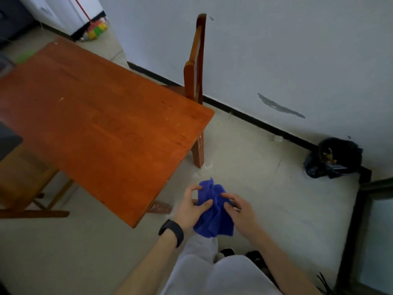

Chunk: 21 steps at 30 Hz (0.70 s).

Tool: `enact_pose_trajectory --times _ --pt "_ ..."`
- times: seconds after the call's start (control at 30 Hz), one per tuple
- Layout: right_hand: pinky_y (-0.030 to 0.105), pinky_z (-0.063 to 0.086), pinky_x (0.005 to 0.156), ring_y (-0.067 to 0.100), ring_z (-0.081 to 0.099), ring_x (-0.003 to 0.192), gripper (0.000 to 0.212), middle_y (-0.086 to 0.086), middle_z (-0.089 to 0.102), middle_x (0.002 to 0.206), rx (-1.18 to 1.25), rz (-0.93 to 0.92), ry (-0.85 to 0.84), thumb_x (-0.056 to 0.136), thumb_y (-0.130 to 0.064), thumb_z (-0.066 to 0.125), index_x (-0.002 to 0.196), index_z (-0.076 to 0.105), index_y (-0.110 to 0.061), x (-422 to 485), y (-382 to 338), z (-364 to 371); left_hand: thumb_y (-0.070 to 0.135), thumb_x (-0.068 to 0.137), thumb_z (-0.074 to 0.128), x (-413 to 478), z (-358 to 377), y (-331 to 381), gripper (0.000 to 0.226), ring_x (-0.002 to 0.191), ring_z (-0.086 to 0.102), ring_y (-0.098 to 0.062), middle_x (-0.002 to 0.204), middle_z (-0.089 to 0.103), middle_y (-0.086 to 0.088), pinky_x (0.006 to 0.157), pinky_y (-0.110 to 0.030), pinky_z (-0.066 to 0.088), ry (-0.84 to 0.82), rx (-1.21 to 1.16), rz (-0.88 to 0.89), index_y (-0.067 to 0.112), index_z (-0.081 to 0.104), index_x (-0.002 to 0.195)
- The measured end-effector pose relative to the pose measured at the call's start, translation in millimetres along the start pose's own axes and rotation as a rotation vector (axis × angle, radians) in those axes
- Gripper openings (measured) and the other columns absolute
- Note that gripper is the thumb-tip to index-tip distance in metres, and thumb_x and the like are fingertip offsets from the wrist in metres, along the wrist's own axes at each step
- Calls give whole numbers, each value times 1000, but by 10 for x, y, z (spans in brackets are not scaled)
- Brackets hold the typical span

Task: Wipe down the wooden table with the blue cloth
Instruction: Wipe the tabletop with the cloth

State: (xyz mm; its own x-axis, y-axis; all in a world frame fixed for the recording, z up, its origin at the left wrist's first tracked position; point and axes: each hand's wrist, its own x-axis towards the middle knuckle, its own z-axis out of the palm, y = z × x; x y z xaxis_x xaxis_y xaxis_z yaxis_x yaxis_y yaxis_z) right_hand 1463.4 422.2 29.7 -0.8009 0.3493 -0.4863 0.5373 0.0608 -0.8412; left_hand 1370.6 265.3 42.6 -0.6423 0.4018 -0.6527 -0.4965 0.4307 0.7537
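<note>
Right now the blue cloth (213, 211) is bunched up between both hands, held in the air over the floor (265, 199) just off the near corner of the wooden desk (102, 116) and apart from its top. The left hand (192, 207) grips the cloth's left side, its fingers (204, 204) curled into the folds; a black band (171, 231) sits on that wrist. The right hand (242, 211) holds the other side, back of the hand up, its fingers (228, 196) bent and pinching the fabric near the top. The cloth hangs crumpled, its lower edge dropping toward the person's light grey trousers (234, 277), and a dark shoe (226, 252) shows just beyond them.

The desk runs up and to the left, its orange-brown top marked with a few pale scuffs. A wooden chair (196, 60) stands at the desk's far side, its back near the white wall (276, 50). A bin lined with a black bag (338, 156) sits on the floor against that wall, well apart to the right. A broom (96, 30) with a red handle and bright bristles leans far back at the top left. Below the desk's left end another wooden seat (25, 184) is partly in view
</note>
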Motion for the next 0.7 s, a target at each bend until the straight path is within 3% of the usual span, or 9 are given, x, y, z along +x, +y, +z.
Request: enact_pose_trajectory --times 0.13,0.23,0.33,0.43,0.57,0.63,0.7 --pt "19 52 88 -4 59 108 56 -27 58 123 -90 -51 -209 93 -27 66 136 42 -53 208 -137 -239 28 92 68 251 166 131 22 96 70 -27 110 69 -11 84 -50 59 -14 -90 -20 36 61 112" --pt "15 47 89 -2 57 103 56 -14 59 119 -334 -79 -234 91 -22 68 130 45 -56 475 -209 -483 15 86 75 495 215 210 44 105 67 -23 119 65 -7 88 -40 59 -135 -124 -23 33 59 122" --pt "20 44 91 6 57 97 52 -7 59 112 -520 -58 -241 89 -20 68 134 52 -42 707 -338 -756 23 78 81 695 303 333 63 108 60 -10 121 60 8 82 -19 53 -201 241 26 35 51 132" --pt "23 43 92 12 58 100 42 -8 61 106 -592 -112 -260 87 -18 67 127 62 -33 879 -460 -948 43 79 74 873 446 446 44 96 59 -7 107 60 13 84 -25 49 -120 550 141 37 58 120" --pt "26 45 95 8 52 106 39 -9 46 122 -653 -145 -267 82 -31 74 119 62 -36 1121 -484 -1047 49 78 65 1068 539 500 45 129 38 -20 144 38 6 106 -37 39 0 697 166 36 62 121" --pt "24 40 96 6 41 118 47 -16 30 138 -656 -159 -316 73 -40 80 115 60 -38 1243 -499 -1064 42 80 68 1102 580 582 39 124 46 -17 134 52 8 102 -34 42 9 642 178 32 63 118" --pt "30 46 96 3 48 115 46 -20 44 136 -580 -144 -355 70 -41 83 110 58 -39 1386 -546 -1111 34 84 70 1144 611 626 32 103 59 -12 110 64 11 86 -27 50 0 447 118 32 62 115"
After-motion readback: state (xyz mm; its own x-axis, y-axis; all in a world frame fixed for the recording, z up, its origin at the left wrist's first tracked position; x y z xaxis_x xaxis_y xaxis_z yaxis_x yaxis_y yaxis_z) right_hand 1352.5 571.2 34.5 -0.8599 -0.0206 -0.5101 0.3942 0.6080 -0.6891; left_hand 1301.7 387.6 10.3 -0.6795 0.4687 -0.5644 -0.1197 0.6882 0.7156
